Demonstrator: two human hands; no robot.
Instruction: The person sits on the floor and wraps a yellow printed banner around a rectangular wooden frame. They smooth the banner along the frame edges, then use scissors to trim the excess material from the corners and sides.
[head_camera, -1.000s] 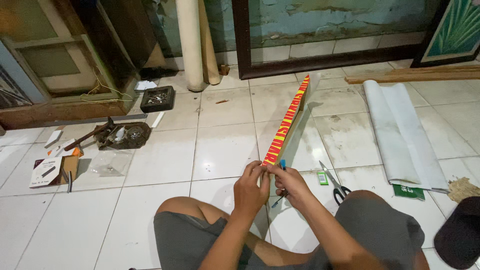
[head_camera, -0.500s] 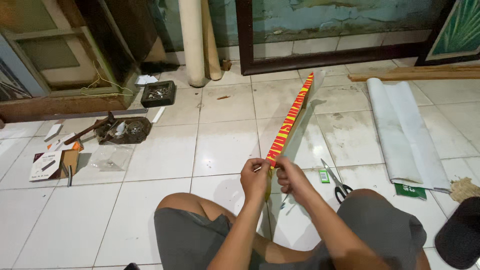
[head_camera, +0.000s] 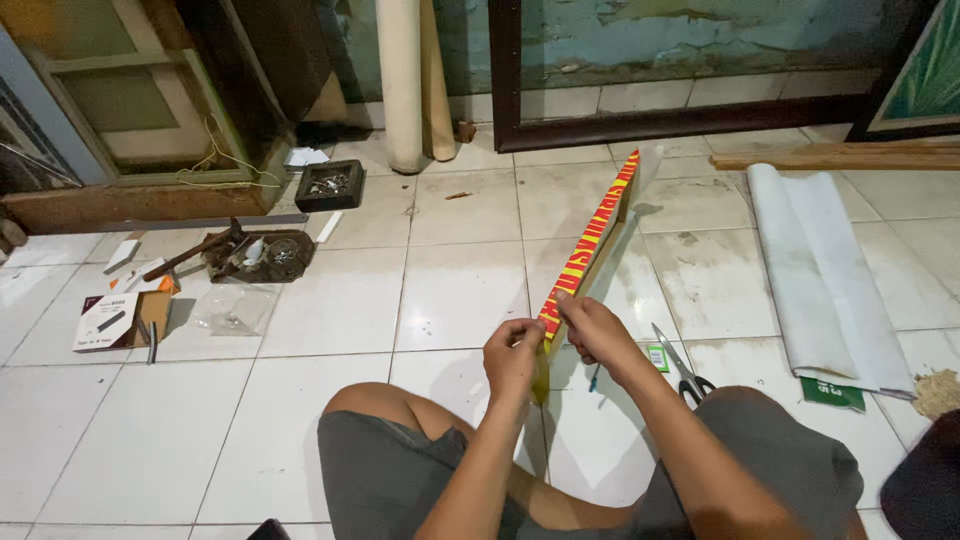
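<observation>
Since a second ago, the long red-and-yellow lettered strip (head_camera: 585, 248) at frame centre has been raised slightly, its near end pinched closed in the grip of both the left hand (head_camera: 513, 357) and the right hand (head_camera: 592, 330).

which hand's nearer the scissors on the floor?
Right. The right hand holds the strip just up-left of the scissors; the left hand grips the strip's near end, farther left.

Head camera, looking down, close over floor (head_camera: 450, 290)
</observation>
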